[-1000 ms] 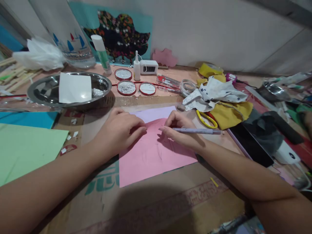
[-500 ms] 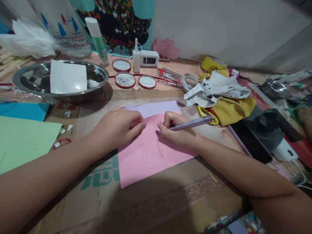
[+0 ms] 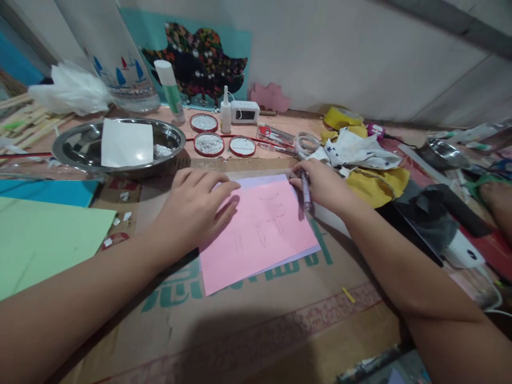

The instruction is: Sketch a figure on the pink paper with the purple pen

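Note:
Pink paper [image 3: 244, 250] lies over a lilac sheet [image 3: 276, 260] on the cardboard, with faint drawn lines on it. My left hand [image 3: 202, 205] rests palm down across the paper's left part, fingers stretched. At the upper right corner is my right hand [image 3: 320, 184], with a purple pencil [image 3: 306, 194] held in it. The pencil's blunt end points down toward me. The fingertips of that hand reach the surface just beyond the paper's edge; whether they touch a second thing there is hidden.
A steel bowl [image 3: 62, 154] with a white card stands back left, near green paper [image 3: 48, 240]. Behind the paper are red-rimmed lids of beads [image 3: 208, 144], a glue bottle [image 3: 225, 114], a glue stick [image 3: 170, 90] and a small clock [image 3: 246, 113]. Cloth scraps [image 3: 380, 181] lie right.
My right hand has left the drawing and moved right and away to the paper's corner, turning the pencil downward. My left fingers have spread flatter. The drawn lines are now uncovered.

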Motion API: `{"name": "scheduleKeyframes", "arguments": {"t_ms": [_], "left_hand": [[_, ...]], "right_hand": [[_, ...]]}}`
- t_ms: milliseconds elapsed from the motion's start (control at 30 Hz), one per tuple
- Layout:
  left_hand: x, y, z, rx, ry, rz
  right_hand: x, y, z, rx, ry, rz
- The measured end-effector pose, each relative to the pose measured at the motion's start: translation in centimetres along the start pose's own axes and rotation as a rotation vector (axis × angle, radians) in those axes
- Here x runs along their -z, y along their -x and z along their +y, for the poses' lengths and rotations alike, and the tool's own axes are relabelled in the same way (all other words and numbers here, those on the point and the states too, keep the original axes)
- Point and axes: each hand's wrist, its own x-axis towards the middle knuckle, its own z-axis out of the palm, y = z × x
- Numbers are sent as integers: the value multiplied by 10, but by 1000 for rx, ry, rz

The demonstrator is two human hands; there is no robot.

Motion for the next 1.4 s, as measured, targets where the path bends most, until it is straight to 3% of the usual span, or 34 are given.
{"name": "scheduleKeyframes", "arguments": {"t_ms": [67,167,267,367,600,900,1267,1400], "left_hand": [[0,3,6,-67,33,-2],[-6,6,8,-130,181,-140],[-14,6,5,-78,253,-267],[-18,4,2,-37,271,-326],[-17,3,4,-20,294,-347],[-17,2,4,-18,276,-354],[-17,2,4,-18,269,-356],[-17,2,4,-14,284,-352]], "right_hand": [[1,0,-4,15,-37,41],[6,3,-23,158,-205,56],[5,11,-48,442,-390,-118],[-2,19,-64,558,-416,-192],[-5,24,-65,592,-375,-235],[-5,36,-76,698,-57,-148],[-9,31,-71,685,-91,-114],[-10,30,-72,669,-199,-178]]}}
